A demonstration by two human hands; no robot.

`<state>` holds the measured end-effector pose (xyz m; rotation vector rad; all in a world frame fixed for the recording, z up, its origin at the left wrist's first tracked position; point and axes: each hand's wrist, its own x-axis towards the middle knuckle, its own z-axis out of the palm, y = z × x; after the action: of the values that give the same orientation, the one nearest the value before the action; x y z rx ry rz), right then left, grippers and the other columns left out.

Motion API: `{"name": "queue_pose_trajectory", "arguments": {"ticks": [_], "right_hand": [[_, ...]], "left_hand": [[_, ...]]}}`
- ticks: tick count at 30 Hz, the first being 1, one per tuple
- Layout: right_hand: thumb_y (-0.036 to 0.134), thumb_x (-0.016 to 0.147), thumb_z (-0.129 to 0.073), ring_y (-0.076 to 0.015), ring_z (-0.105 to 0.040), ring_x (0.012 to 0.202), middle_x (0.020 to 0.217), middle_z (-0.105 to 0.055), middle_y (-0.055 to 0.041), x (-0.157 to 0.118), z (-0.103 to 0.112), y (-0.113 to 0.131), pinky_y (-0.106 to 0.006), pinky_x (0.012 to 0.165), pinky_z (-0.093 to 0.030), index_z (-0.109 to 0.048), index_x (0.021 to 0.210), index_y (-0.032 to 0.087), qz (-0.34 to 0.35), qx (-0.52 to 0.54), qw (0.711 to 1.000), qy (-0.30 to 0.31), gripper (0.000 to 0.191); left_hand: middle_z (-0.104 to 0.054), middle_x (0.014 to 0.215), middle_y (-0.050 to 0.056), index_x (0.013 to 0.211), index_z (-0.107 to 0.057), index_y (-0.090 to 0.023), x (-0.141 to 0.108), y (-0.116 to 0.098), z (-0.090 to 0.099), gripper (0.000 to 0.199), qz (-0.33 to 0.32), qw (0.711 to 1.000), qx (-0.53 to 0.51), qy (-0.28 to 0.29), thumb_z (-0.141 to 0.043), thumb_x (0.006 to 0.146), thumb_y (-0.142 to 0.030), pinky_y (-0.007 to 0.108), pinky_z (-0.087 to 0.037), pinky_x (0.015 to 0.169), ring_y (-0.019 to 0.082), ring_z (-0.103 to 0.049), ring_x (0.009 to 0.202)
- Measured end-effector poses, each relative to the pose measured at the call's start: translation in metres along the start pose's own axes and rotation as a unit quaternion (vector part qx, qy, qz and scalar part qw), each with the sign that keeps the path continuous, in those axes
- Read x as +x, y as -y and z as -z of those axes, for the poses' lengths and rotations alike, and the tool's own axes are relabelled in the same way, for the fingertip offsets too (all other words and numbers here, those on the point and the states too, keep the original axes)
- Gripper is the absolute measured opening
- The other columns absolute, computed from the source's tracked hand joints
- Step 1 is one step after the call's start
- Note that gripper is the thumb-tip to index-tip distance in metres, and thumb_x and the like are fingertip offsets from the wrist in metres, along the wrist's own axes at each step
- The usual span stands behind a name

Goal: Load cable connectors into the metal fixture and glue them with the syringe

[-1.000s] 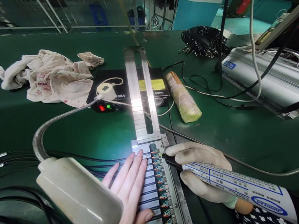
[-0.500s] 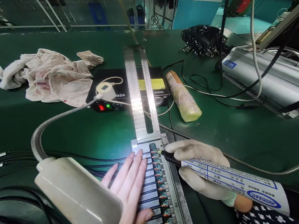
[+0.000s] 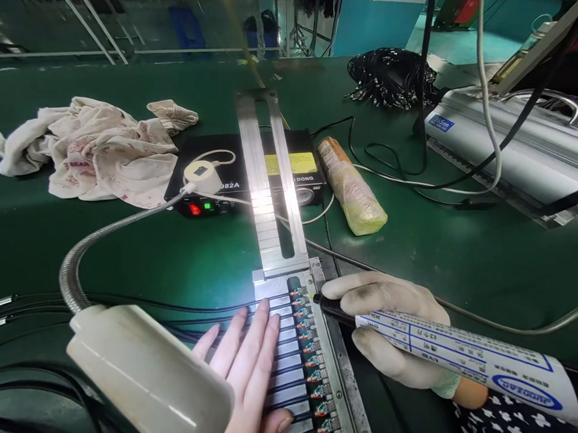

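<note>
Spread flat, my left hand (image 3: 243,356) rests on black cables (image 3: 283,370) laid side by side across a metal fixture (image 3: 345,383). Along the fixture's slot runs a row of small connectors (image 3: 311,360) with coloured wires. In a white glove, my right hand (image 3: 399,340) grips a labelled glue tube (image 3: 469,359) with a black nozzle. The nozzle tip lies beside the upper connectors, over the fixture's right rail; I cannot tell whether it touches. A lamp head (image 3: 152,381) hides part of my left hand and wrist.
A flexible lamp neck (image 3: 76,262) arches at left. Behind the hinged metal frame (image 3: 265,231) sits a black control box (image 3: 187,154). A crumpled cloth (image 3: 103,153), a wrapped roll (image 3: 353,190), a cable bundle (image 3: 390,73) and a silver case (image 3: 519,143) lie farther back.
My left hand has slid slightly down and left over the cables. My right hand and the glue tube have shifted a little to the right.
</note>
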<state>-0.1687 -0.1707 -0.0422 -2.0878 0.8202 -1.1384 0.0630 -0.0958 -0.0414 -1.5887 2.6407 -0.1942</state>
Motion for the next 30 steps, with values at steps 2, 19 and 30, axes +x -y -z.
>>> {"name": "queue_pose_trajectory", "arguments": {"ticks": [2, 19, 30], "right_hand": [[0.006, 0.074, -0.056, -0.0189, -0.065, 0.099, 0.112, -0.063, -0.0064, 0.0, 0.0, -0.001, -0.032, 0.081, -0.057, -0.056, 0.105, 0.021, -0.004, -0.012, 1.0, 0.011, 0.034], [0.005, 0.076, -0.056, -0.019, -0.064, 0.1, 0.112, -0.063, -0.0074, 0.001, 0.0, -0.003, -0.031, 0.082, -0.057, -0.056, 0.108, 0.021, 0.002, -0.009, 1.0, 0.018, 0.036], [0.004, 0.076, -0.057, -0.0179, -0.064, 0.101, 0.113, -0.063, -0.0059, 0.001, 0.0, -0.004, -0.03, 0.085, -0.056, -0.056, 0.107, 0.023, -0.013, -0.015, 1.0, 0.015, 0.035]], "left_hand": [[-0.031, 0.147, 0.01, 0.13, -0.056, -0.011, 0.002, -0.002, 0.004, 0.083, 0.008, 1.0, 0.0, 0.006, -0.08, 0.059, -0.047, 0.049, -0.027, 0.105, 0.034, -0.039, 0.128], [-0.023, 0.152, 0.009, 0.134, -0.054, -0.017, -0.005, 0.003, -0.014, 0.09, -0.023, 0.998, 0.049, -0.032, -0.073, 0.059, -0.063, 0.044, -0.031, 0.102, 0.032, -0.034, 0.132], [-0.024, 0.153, 0.009, 0.145, -0.036, -0.012, -0.006, 0.009, -0.008, 0.084, -0.05, 0.997, 0.042, -0.028, -0.051, 0.08, -0.063, 0.043, -0.035, 0.1, 0.031, -0.034, 0.134]]}}
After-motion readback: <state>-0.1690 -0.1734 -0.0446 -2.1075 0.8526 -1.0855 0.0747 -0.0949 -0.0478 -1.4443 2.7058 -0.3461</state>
